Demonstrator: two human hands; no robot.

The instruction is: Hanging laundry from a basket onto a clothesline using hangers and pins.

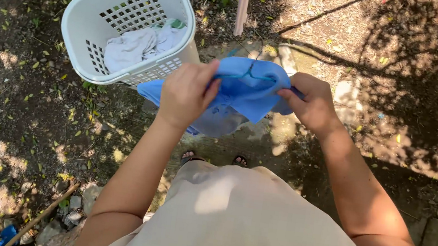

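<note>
Head view: hanger (247, 76) half-hidden in cloth (250, 96)

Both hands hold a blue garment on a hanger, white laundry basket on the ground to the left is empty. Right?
Not quite: the white laundry basket is not empty. The head view shows pale crumpled laundry lying in it. The rest stands: left hand and right hand both hold the blue garment on a thin hanger.

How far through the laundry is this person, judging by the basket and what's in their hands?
Done: nothing hung shows in this view. In hand: both the left hand and right hand grip a blue garment with a thin hanger at its top edge. Left: the white basket on the ground holds a few pale clothes.
</note>
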